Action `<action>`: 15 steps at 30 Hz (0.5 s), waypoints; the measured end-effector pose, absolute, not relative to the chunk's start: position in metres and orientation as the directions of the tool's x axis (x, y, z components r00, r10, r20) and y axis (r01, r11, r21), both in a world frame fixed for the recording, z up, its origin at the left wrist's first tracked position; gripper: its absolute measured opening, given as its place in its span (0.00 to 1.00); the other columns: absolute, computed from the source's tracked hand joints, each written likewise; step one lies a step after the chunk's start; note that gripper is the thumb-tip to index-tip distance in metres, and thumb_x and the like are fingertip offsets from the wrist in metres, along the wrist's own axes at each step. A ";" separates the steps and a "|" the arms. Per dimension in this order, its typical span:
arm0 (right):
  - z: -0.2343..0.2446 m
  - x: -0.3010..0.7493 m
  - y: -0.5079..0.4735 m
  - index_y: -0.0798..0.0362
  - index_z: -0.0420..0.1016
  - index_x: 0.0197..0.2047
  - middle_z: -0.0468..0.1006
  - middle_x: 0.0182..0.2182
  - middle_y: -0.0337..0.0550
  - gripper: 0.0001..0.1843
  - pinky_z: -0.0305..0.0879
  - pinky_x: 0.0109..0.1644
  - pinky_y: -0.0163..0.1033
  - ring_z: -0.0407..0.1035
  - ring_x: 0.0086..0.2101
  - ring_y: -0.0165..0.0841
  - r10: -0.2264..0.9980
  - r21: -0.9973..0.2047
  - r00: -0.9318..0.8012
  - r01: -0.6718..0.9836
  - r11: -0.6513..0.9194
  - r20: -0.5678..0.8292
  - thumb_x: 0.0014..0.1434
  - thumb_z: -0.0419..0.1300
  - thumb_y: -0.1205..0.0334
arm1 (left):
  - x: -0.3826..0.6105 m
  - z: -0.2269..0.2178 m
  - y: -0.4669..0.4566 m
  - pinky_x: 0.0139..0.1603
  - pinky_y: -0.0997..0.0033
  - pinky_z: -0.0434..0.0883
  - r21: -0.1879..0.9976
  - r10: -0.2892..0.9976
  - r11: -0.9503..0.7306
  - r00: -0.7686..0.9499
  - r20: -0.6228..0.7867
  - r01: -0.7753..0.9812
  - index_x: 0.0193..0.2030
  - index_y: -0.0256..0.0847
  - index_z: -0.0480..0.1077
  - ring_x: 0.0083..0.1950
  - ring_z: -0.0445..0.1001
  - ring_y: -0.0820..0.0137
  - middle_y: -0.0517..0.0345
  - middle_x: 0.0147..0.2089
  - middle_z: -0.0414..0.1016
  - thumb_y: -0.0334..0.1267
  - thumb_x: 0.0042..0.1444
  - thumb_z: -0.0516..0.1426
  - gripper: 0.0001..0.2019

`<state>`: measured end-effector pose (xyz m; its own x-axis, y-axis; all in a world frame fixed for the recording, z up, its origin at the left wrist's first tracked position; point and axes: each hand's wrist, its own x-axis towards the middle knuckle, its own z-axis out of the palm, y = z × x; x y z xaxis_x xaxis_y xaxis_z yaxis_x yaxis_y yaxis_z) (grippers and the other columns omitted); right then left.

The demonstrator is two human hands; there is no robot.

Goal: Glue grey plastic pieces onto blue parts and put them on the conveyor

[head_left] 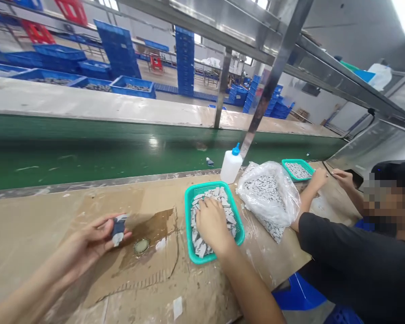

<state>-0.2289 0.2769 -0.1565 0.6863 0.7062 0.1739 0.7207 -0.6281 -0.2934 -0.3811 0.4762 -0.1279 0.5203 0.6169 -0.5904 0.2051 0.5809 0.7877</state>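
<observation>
Head cam: R hand (212,222) in teal basket (188,216) on desk (195,297), fingers (205,208) spread wide over grey-white pcs (197,238). L hand (94,236) left of basket, fingers (104,222) curled, holding one pc (119,229). Right of basket, plastic bag of pcs (268,193); past basket, white squeeze bottle (231,166), then green conveyor belt (87,153).

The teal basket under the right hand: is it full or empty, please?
Fairly full: grey-white pieces heap inside the teal basket beneath the right hand.
</observation>
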 end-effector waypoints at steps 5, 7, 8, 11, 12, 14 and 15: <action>-0.150 -0.222 0.273 0.54 0.74 0.53 0.79 0.46 0.50 0.16 0.61 0.56 0.44 0.70 0.49 0.39 0.736 -0.326 0.664 0.729 -0.602 0.127 0.63 0.53 0.68 | -0.318 -0.100 0.507 0.34 0.82 0.74 0.930 0.724 0.128 0.609 -0.324 0.343 0.39 0.43 0.74 0.35 0.76 0.73 0.62 0.33 0.77 0.28 0.51 0.59 0.09; -0.151 -0.219 0.272 0.54 0.73 0.55 0.79 0.46 0.49 0.19 0.61 0.55 0.43 0.70 0.49 0.38 0.713 -0.367 0.693 0.694 -0.619 0.109 0.61 0.54 0.71 | -0.294 -0.094 0.526 0.33 0.83 0.71 0.923 0.798 -0.009 0.559 -0.225 0.385 0.44 0.42 0.72 0.31 0.73 0.77 0.65 0.32 0.74 0.27 0.53 0.60 0.12; -0.152 -0.218 0.272 0.55 0.72 0.56 0.79 0.46 0.49 0.21 0.62 0.55 0.42 0.71 0.49 0.38 0.698 -0.381 0.709 0.676 -0.630 0.102 0.60 0.55 0.72 | -0.283 -0.092 0.536 0.33 0.83 0.69 0.911 0.828 -0.051 0.528 -0.190 0.409 0.46 0.41 0.71 0.29 0.71 0.78 0.66 0.30 0.73 0.27 0.53 0.61 0.13; -0.153 -0.217 0.273 0.56 0.74 0.55 0.79 0.44 0.50 0.21 0.62 0.54 0.44 0.71 0.48 0.40 0.678 -0.384 0.728 0.656 -0.650 0.097 0.59 0.55 0.74 | -0.259 -0.097 0.564 0.33 0.82 0.65 0.873 0.862 -0.154 0.495 -0.110 0.463 0.46 0.36 0.68 0.30 0.69 0.76 0.68 0.27 0.69 0.30 0.53 0.63 0.14; -0.154 -0.217 0.274 0.55 0.75 0.53 0.79 0.43 0.50 0.20 0.62 0.53 0.44 0.71 0.47 0.40 0.682 -0.379 0.726 0.660 -0.649 0.096 0.59 0.54 0.74 | -0.254 -0.101 0.572 0.34 0.82 0.64 0.843 0.862 -0.209 0.500 -0.080 0.496 0.46 0.35 0.68 0.33 0.69 0.74 0.67 0.26 0.68 0.32 0.53 0.64 0.14; -0.154 -0.217 0.274 0.53 0.78 0.48 0.79 0.41 0.50 0.18 0.62 0.52 0.44 0.71 0.46 0.40 0.690 -0.378 0.719 0.664 -0.645 0.086 0.59 0.54 0.75 | -0.247 -0.111 0.584 0.38 0.79 0.62 0.741 0.863 -0.320 0.505 -0.030 0.591 0.41 0.34 0.68 0.42 0.70 0.68 0.65 0.26 0.66 0.36 0.50 0.65 0.14; -0.154 -0.217 0.274 0.52 0.79 0.46 0.79 0.40 0.49 0.17 0.62 0.52 0.44 0.71 0.45 0.40 0.693 -0.383 0.717 0.664 -0.642 0.080 0.59 0.54 0.75 | -0.244 -0.116 0.587 0.42 0.77 0.63 0.690 0.867 -0.366 0.499 0.008 0.625 0.37 0.34 0.67 0.49 0.69 0.63 0.62 0.29 0.68 0.36 0.48 0.66 0.14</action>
